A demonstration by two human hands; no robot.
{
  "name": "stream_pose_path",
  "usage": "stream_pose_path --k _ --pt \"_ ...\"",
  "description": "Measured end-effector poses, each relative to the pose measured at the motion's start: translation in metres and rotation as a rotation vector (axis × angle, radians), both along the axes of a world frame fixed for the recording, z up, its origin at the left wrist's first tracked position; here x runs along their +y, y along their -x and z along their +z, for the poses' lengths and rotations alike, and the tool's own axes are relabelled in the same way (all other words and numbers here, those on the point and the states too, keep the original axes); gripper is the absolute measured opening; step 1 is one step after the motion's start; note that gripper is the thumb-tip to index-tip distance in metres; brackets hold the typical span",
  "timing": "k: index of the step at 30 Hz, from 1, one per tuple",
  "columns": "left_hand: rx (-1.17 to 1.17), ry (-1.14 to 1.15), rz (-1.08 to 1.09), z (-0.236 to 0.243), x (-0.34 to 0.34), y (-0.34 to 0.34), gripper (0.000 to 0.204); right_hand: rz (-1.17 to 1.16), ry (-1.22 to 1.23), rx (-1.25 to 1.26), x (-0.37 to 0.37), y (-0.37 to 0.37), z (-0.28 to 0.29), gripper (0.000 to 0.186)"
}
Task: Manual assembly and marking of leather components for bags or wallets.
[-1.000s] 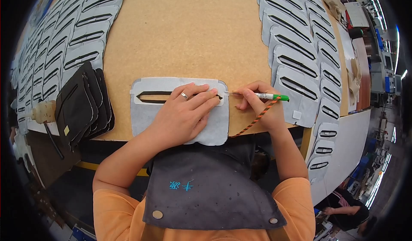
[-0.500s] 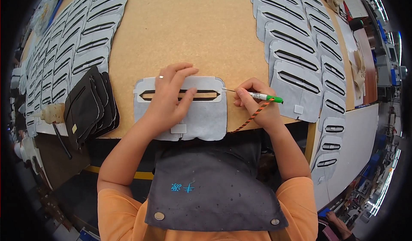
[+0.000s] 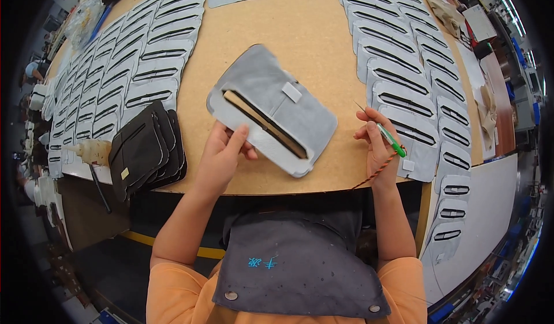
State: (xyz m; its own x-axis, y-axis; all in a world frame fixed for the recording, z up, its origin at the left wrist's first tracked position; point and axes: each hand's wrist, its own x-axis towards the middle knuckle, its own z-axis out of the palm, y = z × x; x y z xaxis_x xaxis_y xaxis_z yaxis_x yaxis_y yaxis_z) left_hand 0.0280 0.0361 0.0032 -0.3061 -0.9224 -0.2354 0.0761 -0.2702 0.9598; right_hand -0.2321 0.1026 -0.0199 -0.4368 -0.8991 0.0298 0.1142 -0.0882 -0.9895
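My left hand [image 3: 222,153] pinches the edge of a grey slotted panel [image 3: 306,116] between thumb and fingers. The panel is tilted at a slant, raised over the table, with a long dark-rimmed slot and a small white tab on its face. Through the slot the tan table top shows. My right hand [image 3: 378,151], to the right of the panel and apart from it, grips a green-and-white pen-like tool [image 3: 397,148]. A thin point sticks out past the fingers, and an orange-and-black cord hangs from the tool's green end.
Overlapping rows of similar grey panels [image 3: 158,70] line the left, and more panels [image 3: 404,96] line the right. Two lie at the far edge. A stack of dark panels [image 3: 144,151] and a yellowish bottle [image 3: 92,151] with a nozzle sit at the near left of the tan table [image 3: 288,29].
My left hand has picked the panel up off the table and turned it. My right hand, still with the pen-like tool, has moved right, away from it. The view has shifted.
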Motion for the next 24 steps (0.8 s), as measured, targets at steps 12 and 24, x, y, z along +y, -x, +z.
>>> stream_pose_path --k 12,24 --pt "-0.664 0.978 -0.459 0.013 0.014 0.013 0.006 0.259 -0.049 0.235 -0.012 -0.017 0.000 0.020" --pt "-0.517 1.061 -0.551 -0.026 -0.006 0.040 0.012 0.434 -0.157 0.136 -0.017 -0.020 0.000 0.019"
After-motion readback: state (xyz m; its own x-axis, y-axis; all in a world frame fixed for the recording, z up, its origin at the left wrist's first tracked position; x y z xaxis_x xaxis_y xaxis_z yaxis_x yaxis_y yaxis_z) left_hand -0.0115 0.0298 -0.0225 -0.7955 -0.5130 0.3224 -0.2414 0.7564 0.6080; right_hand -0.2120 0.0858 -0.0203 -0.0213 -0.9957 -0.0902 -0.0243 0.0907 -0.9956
